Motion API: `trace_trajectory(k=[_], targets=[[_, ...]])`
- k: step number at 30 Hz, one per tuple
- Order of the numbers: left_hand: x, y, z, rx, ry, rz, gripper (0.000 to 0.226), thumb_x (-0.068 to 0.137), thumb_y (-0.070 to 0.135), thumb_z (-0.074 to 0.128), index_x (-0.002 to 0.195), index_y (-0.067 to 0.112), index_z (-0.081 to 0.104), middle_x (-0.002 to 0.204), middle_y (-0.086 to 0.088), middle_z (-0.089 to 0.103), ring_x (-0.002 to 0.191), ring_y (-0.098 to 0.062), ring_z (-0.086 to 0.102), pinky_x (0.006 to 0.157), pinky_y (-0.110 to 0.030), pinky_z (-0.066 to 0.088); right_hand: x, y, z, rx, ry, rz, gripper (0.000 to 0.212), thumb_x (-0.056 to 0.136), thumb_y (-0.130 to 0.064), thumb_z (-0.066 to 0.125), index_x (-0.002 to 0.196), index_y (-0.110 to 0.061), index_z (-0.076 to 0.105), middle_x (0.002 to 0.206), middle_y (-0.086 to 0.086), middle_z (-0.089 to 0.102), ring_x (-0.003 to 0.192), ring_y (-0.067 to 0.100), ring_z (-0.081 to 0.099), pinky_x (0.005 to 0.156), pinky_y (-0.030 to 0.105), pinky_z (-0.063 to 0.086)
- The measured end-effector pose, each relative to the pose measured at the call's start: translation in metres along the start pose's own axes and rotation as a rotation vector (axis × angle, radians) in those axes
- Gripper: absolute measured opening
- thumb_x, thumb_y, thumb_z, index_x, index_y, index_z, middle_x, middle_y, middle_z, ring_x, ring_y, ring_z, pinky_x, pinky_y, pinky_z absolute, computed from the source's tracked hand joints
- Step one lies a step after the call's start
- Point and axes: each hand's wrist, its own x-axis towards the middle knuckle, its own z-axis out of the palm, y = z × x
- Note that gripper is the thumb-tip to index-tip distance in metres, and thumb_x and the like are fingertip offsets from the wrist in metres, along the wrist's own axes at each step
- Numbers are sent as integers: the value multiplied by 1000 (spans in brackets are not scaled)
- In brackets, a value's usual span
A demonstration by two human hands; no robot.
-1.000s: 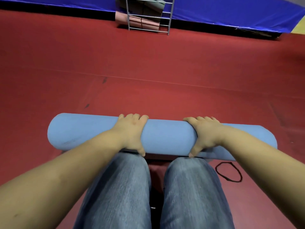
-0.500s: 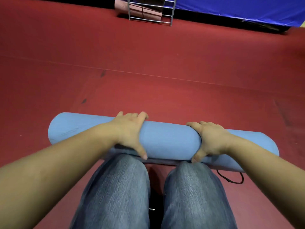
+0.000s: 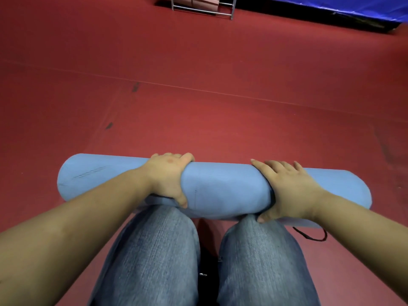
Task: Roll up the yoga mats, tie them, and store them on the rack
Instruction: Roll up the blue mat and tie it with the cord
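Blue rolled mat (image 3: 220, 191) on red floor (image 3: 198, 107), left hand (image 3: 167, 175) and right hand (image 3: 287, 191) both gripping it

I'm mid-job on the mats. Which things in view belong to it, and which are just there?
Belongs to the job:
- rolled blue yoga mat, gripped by left hand and right hand
- black tie loop on the floor, partly under the mat
- metal rack, far edge

Just there:
- red floor
- blue padding

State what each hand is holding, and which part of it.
Left hand and right hand both grip the rolled blue yoga mat around its middle section, either side of centre.
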Motion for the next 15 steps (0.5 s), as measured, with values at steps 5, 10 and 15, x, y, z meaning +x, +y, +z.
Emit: trace_trajectory(k=[5,10,15], targets=[[1,2,-7,-10,-36,-2,90,45,56,81,121,34,37,112,9,55,104,-19,51,88,-36,43,7,-1,9,57,95,16,125,48,-79,67,149,-32,10,142,-2,37,131,23,35,112,45,23],[-10,7,-8,44,58,-39,92,48,58,78,125,34,35,118,8,54,111,-19,49,89,-39,37,6,-2,15,60,255,29,110,47,-78,64,142,-33,30,127,-2,48,120,24,44,104,42,31],[-40,14,-24,150,248,-75,93,52,59,75,130,30,33,125,6,50,116,-20,46,93,-39,36,-11,-7,10,62,646,23,100,36,-67,59,123,-19,56,105,11,61,94,36,59,87,50,45]])
